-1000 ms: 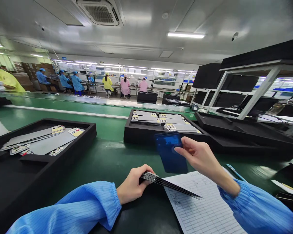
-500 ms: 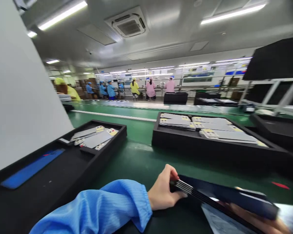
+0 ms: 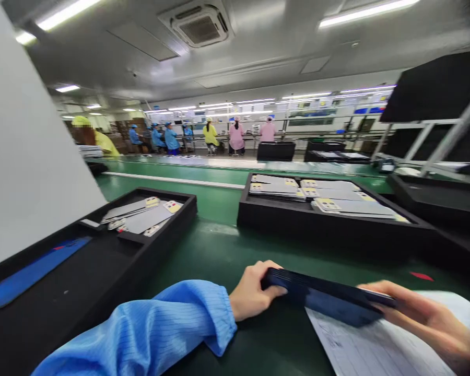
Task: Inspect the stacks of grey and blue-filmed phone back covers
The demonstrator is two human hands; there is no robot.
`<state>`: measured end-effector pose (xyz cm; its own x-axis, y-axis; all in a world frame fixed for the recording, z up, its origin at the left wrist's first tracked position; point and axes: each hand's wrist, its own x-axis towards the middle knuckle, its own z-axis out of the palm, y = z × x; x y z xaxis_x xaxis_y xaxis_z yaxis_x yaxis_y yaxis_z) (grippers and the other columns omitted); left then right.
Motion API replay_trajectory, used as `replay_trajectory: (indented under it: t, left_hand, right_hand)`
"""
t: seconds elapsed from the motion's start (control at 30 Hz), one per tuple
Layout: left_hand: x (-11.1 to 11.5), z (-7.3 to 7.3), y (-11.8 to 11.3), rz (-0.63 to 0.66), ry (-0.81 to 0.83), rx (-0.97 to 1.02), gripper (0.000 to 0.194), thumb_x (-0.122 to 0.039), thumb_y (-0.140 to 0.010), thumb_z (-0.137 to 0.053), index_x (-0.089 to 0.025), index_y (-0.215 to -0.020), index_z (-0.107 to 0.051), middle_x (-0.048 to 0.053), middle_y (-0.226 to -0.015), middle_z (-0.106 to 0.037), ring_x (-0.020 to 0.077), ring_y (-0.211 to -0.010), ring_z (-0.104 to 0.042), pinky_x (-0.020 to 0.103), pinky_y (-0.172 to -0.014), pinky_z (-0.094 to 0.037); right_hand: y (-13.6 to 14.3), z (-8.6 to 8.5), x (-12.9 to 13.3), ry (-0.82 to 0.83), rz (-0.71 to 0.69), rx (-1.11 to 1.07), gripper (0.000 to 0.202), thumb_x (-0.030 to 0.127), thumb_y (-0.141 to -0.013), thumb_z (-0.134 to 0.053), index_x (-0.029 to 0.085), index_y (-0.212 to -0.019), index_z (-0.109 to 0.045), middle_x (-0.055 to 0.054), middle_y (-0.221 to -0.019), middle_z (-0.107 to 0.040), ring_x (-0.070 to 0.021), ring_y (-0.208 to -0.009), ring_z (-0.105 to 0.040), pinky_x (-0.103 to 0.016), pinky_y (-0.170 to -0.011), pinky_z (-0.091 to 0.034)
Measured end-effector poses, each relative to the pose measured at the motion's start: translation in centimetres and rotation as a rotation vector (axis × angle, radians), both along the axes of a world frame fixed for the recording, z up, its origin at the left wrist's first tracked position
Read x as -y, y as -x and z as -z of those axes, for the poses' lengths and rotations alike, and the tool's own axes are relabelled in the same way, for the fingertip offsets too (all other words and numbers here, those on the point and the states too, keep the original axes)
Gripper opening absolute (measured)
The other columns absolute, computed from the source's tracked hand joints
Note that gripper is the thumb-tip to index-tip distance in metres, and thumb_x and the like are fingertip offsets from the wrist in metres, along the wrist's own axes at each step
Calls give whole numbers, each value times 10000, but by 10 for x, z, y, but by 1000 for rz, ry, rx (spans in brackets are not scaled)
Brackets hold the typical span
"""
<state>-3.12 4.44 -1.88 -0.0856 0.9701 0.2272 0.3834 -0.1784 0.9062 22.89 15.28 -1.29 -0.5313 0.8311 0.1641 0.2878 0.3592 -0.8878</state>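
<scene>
Trays [image 3: 321, 222] of plates sit on green bench [image 3: 219, 256] under ceiling lights [image 3: 360, 11].

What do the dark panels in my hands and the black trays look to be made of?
The panels look like glossy glass or hard plastic: thin, stiff, dark blue with a sheen. The near tray and far tray look like matte black foam, with thick, dull walls. Neither is certain.

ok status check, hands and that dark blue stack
Left hand and right hand grip opposite ends of the dark blue stack. Stack sits low over the paper form. Nothing in the way.
</scene>
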Motion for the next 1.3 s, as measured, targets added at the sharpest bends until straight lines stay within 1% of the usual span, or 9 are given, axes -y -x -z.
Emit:
replay_trajectory:
  t: [0.13,0.23,0.33,0.5,0.6,0.77,0.93,1.1,1.3]
  left_hand:
    - [0,-3,1,-1,17,19,183,-202,-726,-572,-187,-904,-532,10,-850,-520,163,-827,-487,294,-806,-369]
    - [2,-7,2,85,38,24,138,-219,-786,-498,-197,-922,-486,5,-855,-515,153,-825,-488,282,-792,-377]
    - [4,-9,3,146,45,13,175,-214,-813,-457,-213,-987,-447,7,-910,-525,145,-844,-485,273,-797,-380]
    - [2,-7,4,134,28,-32,103,-219,-806,-475,-197,-905,-455,-16,-787,-498,124,-734,-463,242,-696,-390]
    - [2,-5,5,117,-11,-59,57,-230,-795,-500,-183,-817,-477,-25,-714,-495,115,-673,-462,227,-626,-392]
    - [1,-3,10,155,-191,-130,125,-192,-822,-446,-176,-915,-528,37,-850,-609,144,-766,-562,267,-707,-449]
    - [-3,-13,17,364,-466,-321,189,-136,-781,-489,-183,-941,-576,104,-966,-658,204,-944,-575,350,-847,-440]
    - [4,-35,20,547,-616,-549,254,-153,-806,-472,-242,-1002,-608,91,-1021,-678,220,-1004,-576,409,-943,-386]
    - [-5,-40,33,401,-732,-593,247,-162,-807,-486,-235,-1007,-611,67,-1033,-677,205,-1076,-539,409,-1001,-341]
  right_hand:
    - [-1,-21,24,18,17,77,300,466,-778,-503,230,-932,-605,-75,-953,-634,-276,-943,-562,-420,-855,-427]
    - [15,-20,37,33,-60,-4,385,490,-851,-362,201,-1045,-524,-86,-1023,-596,-247,-992,-544,-418,-900,-394]
    - [28,-12,48,32,-89,-37,494,492,-735,-563,208,-1121,-442,-79,-1075,-573,-232,-977,-562,-358,-842,-452]
    - [35,-6,52,-16,-56,-47,177,309,-805,-527,196,-941,-542,-43,-943,-602,-195,-882,-578,-313,-788,-454]
    - [35,-8,51,-46,-61,-38,155,279,-814,-512,185,-916,-581,-49,-901,-628,-206,-873,-584,-322,-796,-445]
    - [26,-15,50,-108,-190,17,266,317,-830,-482,200,-1045,-588,-76,-1043,-622,-224,-982,-565,-347,-870,-416]
    - [15,-23,48,-118,-435,252,702,376,-668,-652,200,-1292,-383,-111,-1381,-316,-278,-1265,-281,-419,-1035,-208]
    - [24,-41,55,-114,-484,383,880,257,-558,-683,151,-1331,-277,-135,-1288,-408,-277,-1162,-404,-375,-975,-310]
    - [40,-61,59,-386,-355,432,819,156,-496,-626,212,-1268,-359,-85,-1157,-507,-224,-944,-522,-312,-827,-413]
